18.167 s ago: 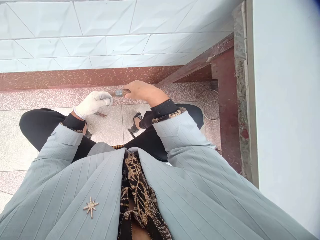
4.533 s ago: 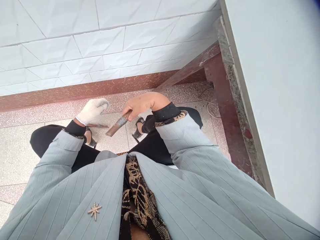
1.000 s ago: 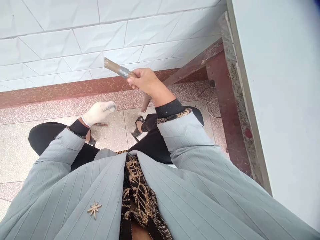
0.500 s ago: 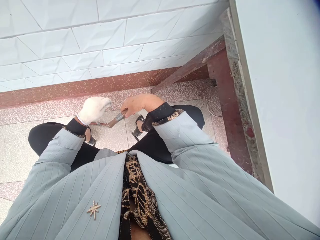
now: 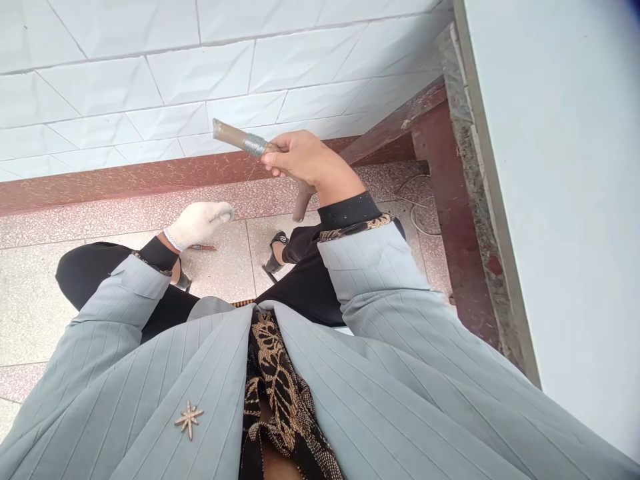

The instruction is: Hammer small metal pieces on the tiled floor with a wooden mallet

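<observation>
By the baseboard (image 5: 100, 185), right hand (image 5: 303, 158) pinching wire-wrapped stick (image 5: 231, 135)
Left hand (image 5: 196, 223) pressing closed, contents unclear; slipping could loosen wire (image 5: 255, 145).

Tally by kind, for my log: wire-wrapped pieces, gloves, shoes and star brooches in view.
Wire-wrapped piece, in the right hand: 1
White glove: 1
Dark shoes: 2
Star brooch: 1
Total: 5

Single head-mounted view, directed forward and steeply downward over the pale grey pinstriped jacket (image 5: 125, 373), close below, towards the white embossed tile wall (image 5: 110, 83) beyond; no second view overlaps.
</observation>
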`<state>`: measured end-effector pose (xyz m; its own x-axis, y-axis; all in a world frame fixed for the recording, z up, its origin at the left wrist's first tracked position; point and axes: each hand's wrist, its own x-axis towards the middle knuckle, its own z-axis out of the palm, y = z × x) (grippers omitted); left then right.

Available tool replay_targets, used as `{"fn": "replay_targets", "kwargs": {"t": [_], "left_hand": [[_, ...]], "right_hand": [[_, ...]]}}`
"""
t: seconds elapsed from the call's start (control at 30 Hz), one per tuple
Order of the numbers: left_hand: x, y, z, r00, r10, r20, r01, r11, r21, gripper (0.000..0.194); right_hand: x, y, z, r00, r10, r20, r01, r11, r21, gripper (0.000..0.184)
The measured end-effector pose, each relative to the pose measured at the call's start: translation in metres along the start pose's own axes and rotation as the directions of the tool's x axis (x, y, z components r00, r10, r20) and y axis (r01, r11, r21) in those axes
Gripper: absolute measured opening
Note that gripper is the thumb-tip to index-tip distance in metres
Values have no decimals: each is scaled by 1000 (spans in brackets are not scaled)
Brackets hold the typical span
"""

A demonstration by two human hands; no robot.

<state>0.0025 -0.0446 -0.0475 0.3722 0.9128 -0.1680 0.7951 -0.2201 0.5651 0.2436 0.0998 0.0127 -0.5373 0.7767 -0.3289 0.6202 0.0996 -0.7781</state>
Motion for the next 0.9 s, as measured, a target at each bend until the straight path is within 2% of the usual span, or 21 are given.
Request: {"fn": "replay_targets", "kwargs": {"t": [0.07,0.17,0.27,0.33,0.43,0.5,0.67,0.73,0.8,0.9], "left_hand": [[-2,0,-1,1000,21,-10,-20,997,74,28],[-6,1,-5,999,41,-32,-36,987,155,28],[-9,0,-11,996,31,-85,-13,977,211,28],[-10,-2,-15,992,0,-125,29,972,234,29],[-9,-5,-20,982,-60,-177,100,969,226,30],[-8,-8,-22,973,-102,-209,142,972,188,30],[-5,-10,-29,955,-203,-216,217,975,41,27],[-2,-12,-30,953,-240,-183,241,970,-19,25],[0,-16,-27,959,-247,-141,236,968,-87,21],[3,-22,-15,973,-216,-79,190,948,-256,14]], "right_hand": [[8,5,4,1000,23,-5,-24,977,-214,35],[14,6,12,998,20,62,13,872,-489,33],[11,-2,27,963,99,252,97,743,-662,27],[6,-9,40,895,157,417,201,694,-692,23],[-1,-16,58,779,166,605,349,686,-638,18],[-3,-18,62,720,134,680,398,723,-564,16],[-3,-14,56,625,-93,775,418,878,-232,10],[-3,-12,51,621,-184,762,420,899,-126,11],[-4,-10,45,642,-278,714,452,890,-60,12],[-4,-7,37,720,-386,577,494,869,-35,12]]}}
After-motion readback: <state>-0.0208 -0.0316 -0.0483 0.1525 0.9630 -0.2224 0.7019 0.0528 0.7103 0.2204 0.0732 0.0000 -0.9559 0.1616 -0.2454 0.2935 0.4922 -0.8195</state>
